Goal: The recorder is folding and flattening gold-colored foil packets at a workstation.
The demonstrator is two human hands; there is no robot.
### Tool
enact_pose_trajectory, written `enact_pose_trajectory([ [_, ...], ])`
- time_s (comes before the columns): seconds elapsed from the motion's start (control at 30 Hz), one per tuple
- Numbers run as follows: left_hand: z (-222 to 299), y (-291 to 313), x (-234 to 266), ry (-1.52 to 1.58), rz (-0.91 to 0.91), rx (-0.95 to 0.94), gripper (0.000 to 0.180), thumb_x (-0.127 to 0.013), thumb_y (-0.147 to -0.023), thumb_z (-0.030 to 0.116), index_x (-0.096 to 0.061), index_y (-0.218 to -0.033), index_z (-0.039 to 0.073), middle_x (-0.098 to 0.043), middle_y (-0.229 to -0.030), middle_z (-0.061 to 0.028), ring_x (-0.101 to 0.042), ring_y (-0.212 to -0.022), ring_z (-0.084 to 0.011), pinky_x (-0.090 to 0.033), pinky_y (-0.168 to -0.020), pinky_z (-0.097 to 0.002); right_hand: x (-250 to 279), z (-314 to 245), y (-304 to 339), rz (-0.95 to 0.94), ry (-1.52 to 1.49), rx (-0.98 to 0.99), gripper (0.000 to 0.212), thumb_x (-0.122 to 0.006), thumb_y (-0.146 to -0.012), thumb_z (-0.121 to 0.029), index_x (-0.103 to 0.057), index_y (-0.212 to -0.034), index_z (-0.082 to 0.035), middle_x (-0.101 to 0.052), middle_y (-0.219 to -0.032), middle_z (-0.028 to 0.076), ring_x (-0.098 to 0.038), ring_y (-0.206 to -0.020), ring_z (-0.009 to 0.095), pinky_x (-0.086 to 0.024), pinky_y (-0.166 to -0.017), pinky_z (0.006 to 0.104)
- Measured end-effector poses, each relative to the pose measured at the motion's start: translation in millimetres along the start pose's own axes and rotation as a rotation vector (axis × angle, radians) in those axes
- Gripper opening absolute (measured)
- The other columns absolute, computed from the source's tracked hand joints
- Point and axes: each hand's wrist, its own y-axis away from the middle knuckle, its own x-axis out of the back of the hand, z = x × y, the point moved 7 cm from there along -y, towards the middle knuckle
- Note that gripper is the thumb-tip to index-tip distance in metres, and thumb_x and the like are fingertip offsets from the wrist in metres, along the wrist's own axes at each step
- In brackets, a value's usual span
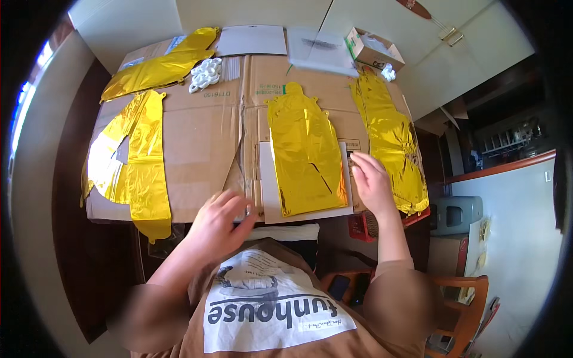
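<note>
A flat gold foil balloon (304,158) with small tabs along its edges lies in front of me, its lower part over a white sheet (268,197). At its right edge, my right hand (373,182) hovers with fingers bent and thumb a little apart, nothing visible between them. To the lower left of the balloon is my left hand (222,219), over the table's near edge. Its fingers curl toward the thumb around a small pale bit, too blurred to name. Both hands look apart from the balloon.
Cardboard (197,137) covers the table. More gold foil balloons lie at left (146,161), far left (155,68) and right (391,143). White ribbon-like coils (206,74), a white board (250,40) and an open carton (376,49) sit at the back. A wooden chair (471,310) stands lower right.
</note>
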Motion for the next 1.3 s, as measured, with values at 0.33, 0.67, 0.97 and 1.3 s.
enact_pose_trajectory([
  [0.33,16.9,-45.7,-3.4,-0.256,0.383,-0.275,0.078,-0.078,-0.083,0.030,-0.044,-0.147,0.003,-0.049,-0.146,-0.0209,-0.045,-0.138,-0.0399,-0.032,-0.118,-0.0528,-39.4,-38.9,10.4,0.170,0.409,0.248,0.046,-0.052,-0.104,-0.029,-0.055,-0.144,-0.006,-0.053,-0.151,0.011,-0.045,-0.142,0.034,-0.026,-0.121,0.0557],
  [0.67,7.6,-20.6,1.0,-0.102,0.499,-0.293,0.059,-0.079,-0.081,0.018,-0.055,-0.132,0.001,-0.058,-0.130,-0.0184,-0.057,-0.123,-0.0361,-0.047,-0.103,-0.0468,-25.7,-53.8,26.6,0.343,0.263,0.275,0.036,-0.057,-0.102,-0.024,-0.062,-0.132,-0.005,-0.060,-0.138,0.017,-0.055,-0.129,0.036,-0.038,-0.112,0.0522],
  [0.97,-22.1,39.8,-28.1,0.280,0.461,-0.017,0.015,-0.074,-0.086,0.003,-0.065,-0.098,-0.001,-0.067,-0.085,-0.0117,-0.069,-0.073,-0.0197,-0.056,-0.070,-0.0296,-9.9,27.0,142.7,0.428,-0.408,-0.426,0.026,-0.067,-0.099,-0.018,-0.064,-0.079,-0.001,-0.067,-0.071,0.006,-0.062,-0.062,0.012,-0.049,-0.059,0.0271],
  [1.3,-31.8,58.9,1.6,0.533,0.379,0.043,0.009,-0.057,-0.100,0.003,-0.063,-0.101,-0.004,-0.065,-0.094,-0.0089,-0.062,-0.082,-0.0124,-0.051,-0.074,-0.0256,36.3,68.4,243.2,-0.402,-0.350,-0.731,0.025,-0.068,-0.097,-0.021,-0.071,-0.091,0.003,-0.072,-0.079,0.008,-0.069,-0.073,0.013,-0.055,-0.069,0.0292],
])
